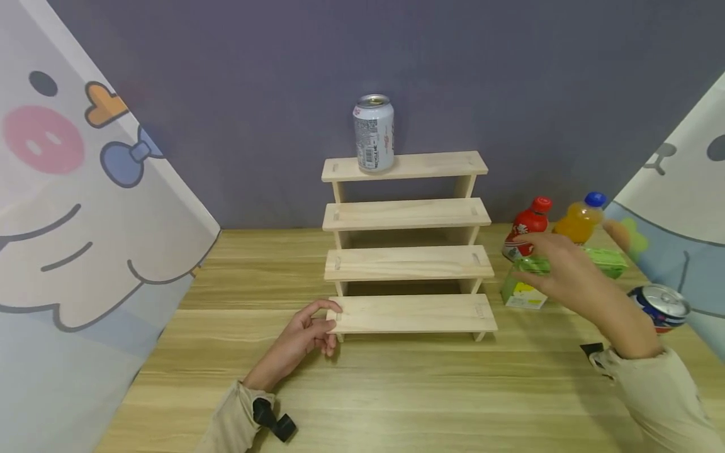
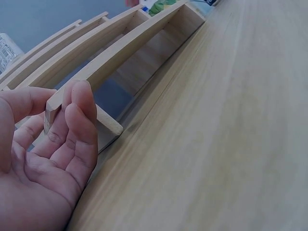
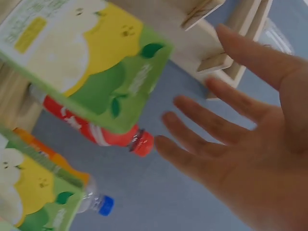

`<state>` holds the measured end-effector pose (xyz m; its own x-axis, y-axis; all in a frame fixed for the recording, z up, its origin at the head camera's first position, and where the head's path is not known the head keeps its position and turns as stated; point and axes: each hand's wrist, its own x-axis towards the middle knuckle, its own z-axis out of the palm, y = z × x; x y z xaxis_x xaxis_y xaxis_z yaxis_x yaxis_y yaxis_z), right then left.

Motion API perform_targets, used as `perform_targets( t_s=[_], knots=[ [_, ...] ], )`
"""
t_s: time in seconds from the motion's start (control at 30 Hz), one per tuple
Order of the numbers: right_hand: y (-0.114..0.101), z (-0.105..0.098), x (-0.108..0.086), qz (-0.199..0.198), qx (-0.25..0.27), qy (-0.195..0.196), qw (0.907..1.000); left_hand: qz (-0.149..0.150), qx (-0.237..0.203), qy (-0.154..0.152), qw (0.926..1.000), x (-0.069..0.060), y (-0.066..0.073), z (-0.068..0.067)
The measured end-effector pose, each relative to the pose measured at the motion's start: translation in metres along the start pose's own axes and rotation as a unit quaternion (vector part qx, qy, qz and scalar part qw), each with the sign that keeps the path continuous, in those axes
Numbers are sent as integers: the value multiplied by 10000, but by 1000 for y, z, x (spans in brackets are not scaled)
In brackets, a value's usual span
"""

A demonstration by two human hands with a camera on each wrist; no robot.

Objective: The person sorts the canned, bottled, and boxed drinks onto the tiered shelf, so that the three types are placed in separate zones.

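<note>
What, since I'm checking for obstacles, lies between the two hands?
The head view shows the wooden rack, then part of a green carton by the right hand; the left hand holds the rack's lowest tier.

Even, moderately bright light fills the head view, with a soft, faint shadow on the counter [image 1: 396, 396] just nearer than the right hand [image 1: 566, 270]. Darker gaps show under the shelf boards [image 1: 408, 261] beside the left hand [image 1: 300, 340]. The left wrist view looks bluish; the right wrist view blurs the fingers [image 3: 216, 118] and nearby carton [image 3: 101, 62].
</note>
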<state>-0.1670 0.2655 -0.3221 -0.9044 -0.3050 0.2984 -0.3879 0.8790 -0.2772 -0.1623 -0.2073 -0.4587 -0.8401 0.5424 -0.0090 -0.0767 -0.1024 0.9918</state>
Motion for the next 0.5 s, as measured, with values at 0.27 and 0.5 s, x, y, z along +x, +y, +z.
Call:
perform_targets(
  t_s=[0.27,0.5],
  knots=[
    [23,10,0,130,26,-923,9956,10,33,-7,10000,-3,1,-3],
    [37,16,-1,215,109,-1320,9910,38,1,-19,10000,-1,-1,-1]
  ],
)
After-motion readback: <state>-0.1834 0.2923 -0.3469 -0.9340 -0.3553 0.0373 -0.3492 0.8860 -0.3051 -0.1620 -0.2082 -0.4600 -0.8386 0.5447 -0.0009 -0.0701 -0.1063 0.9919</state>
